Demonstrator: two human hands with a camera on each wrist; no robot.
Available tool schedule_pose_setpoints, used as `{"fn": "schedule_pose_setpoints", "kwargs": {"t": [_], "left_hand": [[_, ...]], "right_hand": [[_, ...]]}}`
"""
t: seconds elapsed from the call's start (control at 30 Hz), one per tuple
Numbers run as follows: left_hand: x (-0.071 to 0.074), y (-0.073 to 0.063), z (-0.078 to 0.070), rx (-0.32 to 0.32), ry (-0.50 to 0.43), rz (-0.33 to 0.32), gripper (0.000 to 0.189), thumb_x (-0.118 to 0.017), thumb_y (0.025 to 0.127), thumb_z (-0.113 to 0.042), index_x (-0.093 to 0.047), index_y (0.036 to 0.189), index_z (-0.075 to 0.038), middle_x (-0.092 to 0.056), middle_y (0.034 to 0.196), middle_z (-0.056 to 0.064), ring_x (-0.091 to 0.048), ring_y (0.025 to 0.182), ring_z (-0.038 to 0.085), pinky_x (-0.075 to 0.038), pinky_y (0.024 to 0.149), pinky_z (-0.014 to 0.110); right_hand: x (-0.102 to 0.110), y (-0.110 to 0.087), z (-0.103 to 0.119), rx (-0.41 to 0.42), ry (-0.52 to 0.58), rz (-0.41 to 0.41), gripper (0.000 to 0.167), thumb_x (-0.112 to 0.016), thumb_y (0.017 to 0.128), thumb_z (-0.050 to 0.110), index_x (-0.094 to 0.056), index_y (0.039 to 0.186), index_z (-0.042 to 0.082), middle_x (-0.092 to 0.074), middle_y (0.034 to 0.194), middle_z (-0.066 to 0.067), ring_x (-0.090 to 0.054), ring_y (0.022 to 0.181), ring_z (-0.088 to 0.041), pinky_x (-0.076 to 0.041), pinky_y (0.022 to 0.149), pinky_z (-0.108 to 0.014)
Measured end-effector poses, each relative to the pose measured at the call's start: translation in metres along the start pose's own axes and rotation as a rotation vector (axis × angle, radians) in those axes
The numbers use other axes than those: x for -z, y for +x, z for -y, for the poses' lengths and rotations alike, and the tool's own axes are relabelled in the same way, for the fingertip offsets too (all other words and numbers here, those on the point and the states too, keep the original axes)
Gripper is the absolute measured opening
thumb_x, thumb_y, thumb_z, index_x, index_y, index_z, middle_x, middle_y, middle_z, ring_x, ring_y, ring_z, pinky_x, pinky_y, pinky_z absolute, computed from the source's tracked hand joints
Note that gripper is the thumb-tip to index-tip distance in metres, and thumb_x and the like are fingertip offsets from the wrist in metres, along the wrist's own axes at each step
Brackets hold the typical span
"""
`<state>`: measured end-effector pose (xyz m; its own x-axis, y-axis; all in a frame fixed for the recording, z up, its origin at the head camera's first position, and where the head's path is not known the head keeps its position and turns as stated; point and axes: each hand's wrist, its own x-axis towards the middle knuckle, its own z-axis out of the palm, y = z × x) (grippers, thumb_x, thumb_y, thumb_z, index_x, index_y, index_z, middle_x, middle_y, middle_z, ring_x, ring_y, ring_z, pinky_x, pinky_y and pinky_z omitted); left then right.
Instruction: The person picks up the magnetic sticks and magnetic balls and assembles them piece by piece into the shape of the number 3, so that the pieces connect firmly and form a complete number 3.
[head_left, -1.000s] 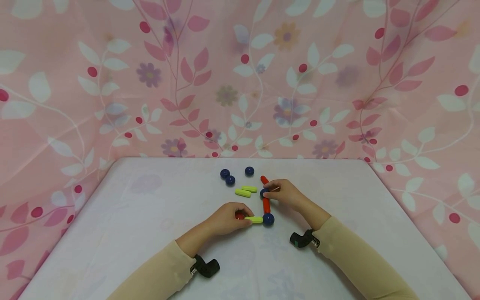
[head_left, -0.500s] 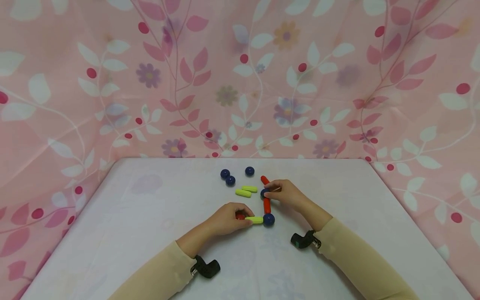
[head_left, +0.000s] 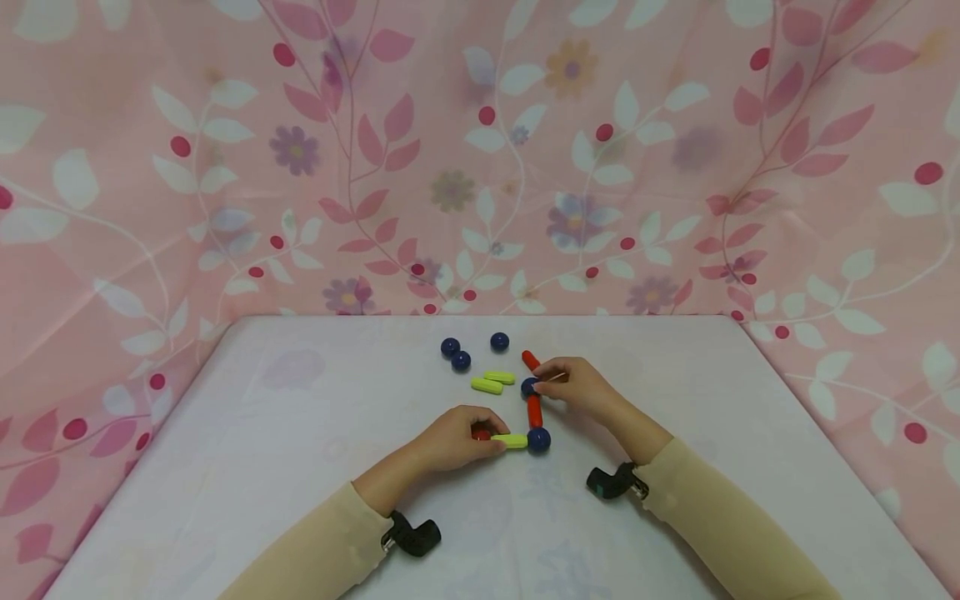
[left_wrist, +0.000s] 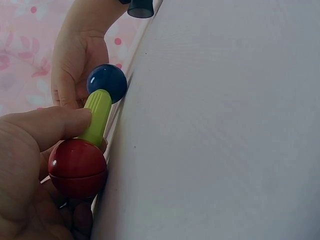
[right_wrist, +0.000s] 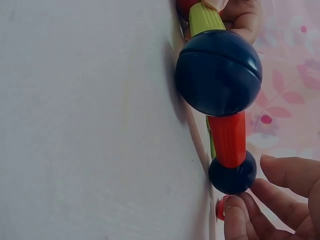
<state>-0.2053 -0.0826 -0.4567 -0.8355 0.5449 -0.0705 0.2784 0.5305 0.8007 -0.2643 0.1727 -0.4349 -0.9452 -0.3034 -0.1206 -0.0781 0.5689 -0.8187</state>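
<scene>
The left hand pinches the green stick, the red ball at its left end; a twist there could break the corner joint at the near blue ball. From that ball the red stick runs across the white table to the far blue ball. The right hand curls its fingertips there, though whether they pinch is hard to tell; a lopsided push could bend the chain or roll the ball off.

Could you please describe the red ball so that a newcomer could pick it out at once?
On the white-covered table, the left hand pinches a lime-green rod. The red ball meets one end of that rod; all other visible balls are dark blue.
</scene>
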Motion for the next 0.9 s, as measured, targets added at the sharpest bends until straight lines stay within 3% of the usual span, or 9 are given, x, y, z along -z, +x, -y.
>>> {"fn": "schedule_pose_setpoints", "kwargs": {"t": [0.23, 0.47, 0.9], "left_hand": [[0.0, -0.001, -0.003, -0.005, -0.004, 0.003, 0.014, -0.074, 0.092, -0.026, -0.074, 0.106, -0.024, -0.062, 0.089, -0.01, -0.055, 0.086, 0.012, -0.045, 0.077, 0.029], [0.0, -0.001, -0.002, -0.014, -0.001, 0.007, 0.014, -0.075, 0.091, -0.026, -0.074, 0.105, -0.024, -0.062, 0.089, -0.01, -0.055, 0.086, 0.012, -0.045, 0.078, 0.029], [-0.002, -0.003, -0.005, -0.019, 0.012, 0.008, 0.014, -0.074, 0.091, -0.026, -0.073, 0.106, -0.024, -0.062, 0.09, -0.011, -0.055, 0.088, 0.012, -0.046, 0.081, 0.031]], "right_hand": [[0.001, -0.007, -0.001, 0.006, -0.015, -0.025, 0.022, -0.073, 0.092, 0.015, -0.071, 0.112, 0.005, -0.07, 0.096, -0.004, -0.062, 0.085, -0.019, -0.051, 0.073, -0.029], [0.001, -0.015, -0.002, 0.008, -0.03, -0.028, 0.018, -0.073, 0.092, 0.015, -0.072, 0.108, 0.007, -0.07, 0.093, -0.003, -0.061, 0.083, -0.018, -0.051, 0.073, -0.029], [-0.007, -0.032, 0.002, -0.073, -0.009, 0.002, 0.017, -0.072, 0.093, 0.017, -0.07, 0.105, 0.006, -0.067, 0.085, -0.003, -0.06, 0.075, -0.018, -0.051, 0.068, -0.031]]}}
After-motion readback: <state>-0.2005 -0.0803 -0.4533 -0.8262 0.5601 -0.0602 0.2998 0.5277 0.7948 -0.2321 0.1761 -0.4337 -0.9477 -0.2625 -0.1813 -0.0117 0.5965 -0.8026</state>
